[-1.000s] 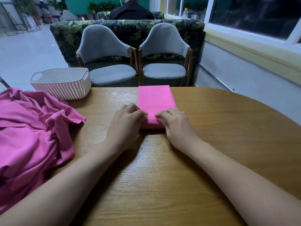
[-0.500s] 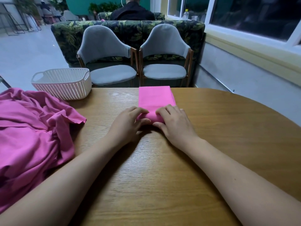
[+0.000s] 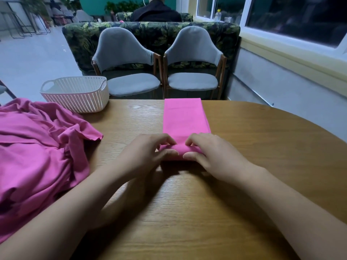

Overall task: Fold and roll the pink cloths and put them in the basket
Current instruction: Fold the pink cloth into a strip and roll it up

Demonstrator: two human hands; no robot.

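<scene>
I see one bright pink cloth point(image 3: 185, 117) folded into a long, narrow strip. It lies flat on the table point(image 3: 187, 212) and runs straight away from me, its far end at the far table edge. Its near end is turned over into a short, thick roll point(image 3: 180, 152) lying crosswise. My left hand point(image 3: 148, 152) and right hand point(image 3: 212, 154) pinch that roll at either end, fingers on top and thumbs on its near face. To my left lies a pile point(image 3: 37, 147) of darker pink cloth, loose and crumpled, running out of view. The basket point(image 3: 78, 102), white perforated plastic with handle cut-outs, stands upright at the far left table edge, just beyond the pile.
</scene>
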